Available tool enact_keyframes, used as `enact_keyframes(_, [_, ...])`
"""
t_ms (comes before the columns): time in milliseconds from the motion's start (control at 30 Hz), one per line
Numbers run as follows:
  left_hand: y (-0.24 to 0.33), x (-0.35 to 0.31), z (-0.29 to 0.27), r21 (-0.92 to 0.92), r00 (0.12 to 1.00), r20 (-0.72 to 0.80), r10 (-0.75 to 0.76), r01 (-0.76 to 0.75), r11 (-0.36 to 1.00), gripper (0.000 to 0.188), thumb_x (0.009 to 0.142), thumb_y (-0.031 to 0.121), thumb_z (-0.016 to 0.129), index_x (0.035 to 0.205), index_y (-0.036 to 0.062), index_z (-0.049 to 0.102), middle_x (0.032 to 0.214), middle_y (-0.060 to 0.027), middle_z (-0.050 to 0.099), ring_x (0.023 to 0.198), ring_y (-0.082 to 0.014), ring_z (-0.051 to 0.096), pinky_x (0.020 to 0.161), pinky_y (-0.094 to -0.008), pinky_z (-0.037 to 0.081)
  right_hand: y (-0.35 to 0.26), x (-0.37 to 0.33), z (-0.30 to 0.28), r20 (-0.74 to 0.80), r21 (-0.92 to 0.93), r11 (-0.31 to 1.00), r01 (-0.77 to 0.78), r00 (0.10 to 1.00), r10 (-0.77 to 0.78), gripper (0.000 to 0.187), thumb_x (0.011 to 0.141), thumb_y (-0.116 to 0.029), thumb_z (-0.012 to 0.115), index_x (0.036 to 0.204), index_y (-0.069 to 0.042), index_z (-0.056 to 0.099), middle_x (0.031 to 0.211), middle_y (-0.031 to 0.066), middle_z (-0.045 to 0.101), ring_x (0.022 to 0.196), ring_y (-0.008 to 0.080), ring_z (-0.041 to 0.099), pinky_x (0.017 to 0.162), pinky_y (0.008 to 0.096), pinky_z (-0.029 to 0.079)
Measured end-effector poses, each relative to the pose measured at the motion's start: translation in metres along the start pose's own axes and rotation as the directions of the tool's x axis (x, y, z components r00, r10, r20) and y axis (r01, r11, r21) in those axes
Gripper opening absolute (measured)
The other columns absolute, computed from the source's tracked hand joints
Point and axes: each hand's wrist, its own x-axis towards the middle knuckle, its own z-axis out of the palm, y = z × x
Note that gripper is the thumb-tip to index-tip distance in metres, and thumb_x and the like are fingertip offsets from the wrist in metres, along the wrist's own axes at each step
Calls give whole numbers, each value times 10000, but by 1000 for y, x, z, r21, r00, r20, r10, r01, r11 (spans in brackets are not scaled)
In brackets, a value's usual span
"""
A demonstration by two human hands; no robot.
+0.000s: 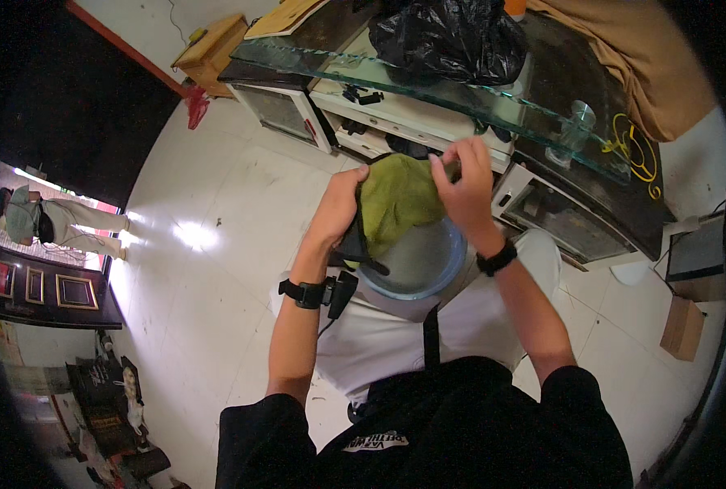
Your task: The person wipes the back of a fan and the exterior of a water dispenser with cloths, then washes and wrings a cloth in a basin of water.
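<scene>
A yellow-green cloth piece with dark edging (400, 196) hangs between my hands; I cannot make out exactly what kind of article it is. At its left edge, my left hand (340, 204) is closed round the fabric, thumb on top. My right hand (467, 186) pinches its upper right edge, with the fingers bent. Just below the cloth, between my knees, stands a light blue bucket (458, 269) with greyish, cloudy contents. The cloth covers the bucket's upper left part.
Ahead stands a white cabinet (412, 122) with a glass top, bearing a black plastic bag (453, 41) and a glass jar (572, 134). A cardboard box (682, 328) sits on the tiled floor at right. Far left, a person (53, 216) stands near a doorway.
</scene>
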Motion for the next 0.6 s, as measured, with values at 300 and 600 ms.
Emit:
enact_keyframes(300, [-33,-4,57,525,885,210,416,-461,715,416,933,267,433,1113,-81,575,998,-196,659,895,-270,627,863,-348,459,35,-99,56,885,460,-473,-751,428,182,364,971,-320,473,1232,-66,494,1174,58,583,1020,150,560,886,311,478])
enact_keyframes(600, [-15,-19,96,449,743,499,447,-662,600,319,869,218,515,1020,-38,632,1114,-259,594,968,-412,580,850,-428,470,73,-124,27,662,744,92,-662,749,38,396,978,-231,459,1344,-83,422,1339,96,462,1211,216,449,1048,343,365])
